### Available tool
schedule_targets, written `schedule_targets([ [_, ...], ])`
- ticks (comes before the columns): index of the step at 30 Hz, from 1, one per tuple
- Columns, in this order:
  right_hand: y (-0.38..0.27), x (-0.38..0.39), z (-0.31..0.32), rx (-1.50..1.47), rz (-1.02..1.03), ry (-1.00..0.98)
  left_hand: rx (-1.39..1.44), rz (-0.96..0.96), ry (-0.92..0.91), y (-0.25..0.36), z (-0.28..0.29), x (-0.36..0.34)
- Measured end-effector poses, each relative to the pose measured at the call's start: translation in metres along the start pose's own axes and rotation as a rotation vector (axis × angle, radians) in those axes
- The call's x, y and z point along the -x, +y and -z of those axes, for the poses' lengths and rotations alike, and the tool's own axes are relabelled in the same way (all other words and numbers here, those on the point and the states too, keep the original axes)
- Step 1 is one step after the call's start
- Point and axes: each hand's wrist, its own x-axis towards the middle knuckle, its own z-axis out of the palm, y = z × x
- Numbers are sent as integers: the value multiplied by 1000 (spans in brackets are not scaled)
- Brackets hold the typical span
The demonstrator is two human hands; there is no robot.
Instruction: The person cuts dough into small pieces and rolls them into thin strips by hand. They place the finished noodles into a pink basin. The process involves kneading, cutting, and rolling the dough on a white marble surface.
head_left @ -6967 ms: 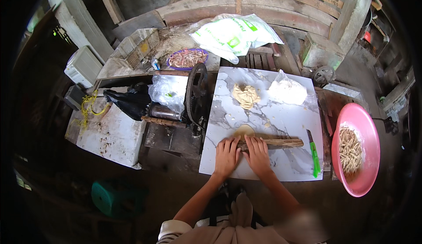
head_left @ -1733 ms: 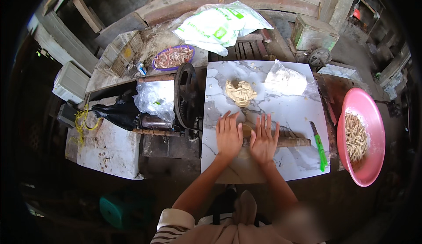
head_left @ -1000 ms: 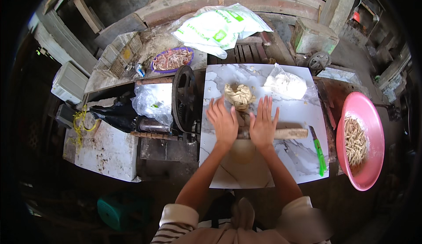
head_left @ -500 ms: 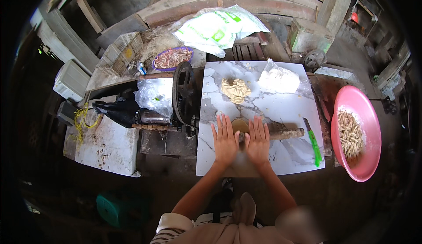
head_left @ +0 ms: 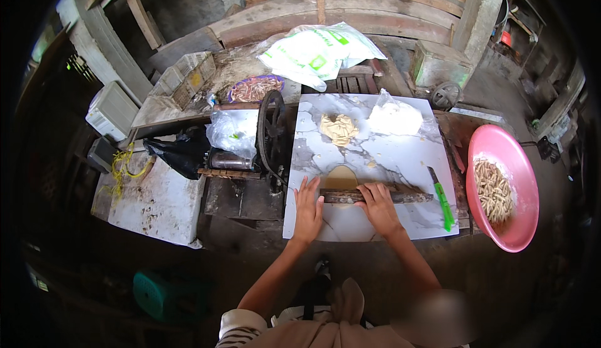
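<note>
A flattened oval of dough (head_left: 342, 176) lies on the marble-patterned board, partly under a dark wooden rolling pin (head_left: 410, 197). My right hand (head_left: 380, 210) is over the pin near its middle, fingers across the top and thumb on the near side. At the pin's left end, my left hand (head_left: 307, 213) rests with fingers stretched and thumb beside the tip; whether it touches the pin is unclear. Farther back on the board (head_left: 307, 147) sit a crumpled lump of dough (head_left: 339, 129) and a clear bag of white powder (head_left: 395, 117). A green-handled knife (head_left: 444, 205) lies to the right.
A pink basin (head_left: 532, 188) of pale finger-shaped pieces stands at the right. Left of the board is a hand-cranked roller machine with a big wheel (head_left: 263, 129). Behind are a purple-rimmed basket (head_left: 255, 89), white-green plastic sacks (head_left: 313, 53) and a crate (head_left: 181, 85). A green stool (head_left: 152, 295) stands below left.
My hands, together over the pin's left end before, have moved apart. The left shifted left off the dough, the right slid right along the pin. More of the dough shows now.
</note>
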Motion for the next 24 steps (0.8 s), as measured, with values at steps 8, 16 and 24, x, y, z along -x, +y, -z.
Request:
schedule_targets([
  [8,-19,-9,-26,61,-210,93,-60,93,96,-2,-32,-26],
  [16,3,-86,-53,334,-278,236,-182,249,261,-24,-51,-103],
  [24,0,-67,-56,275,-325,137,-164,214,176,-11,-53,-83],
])
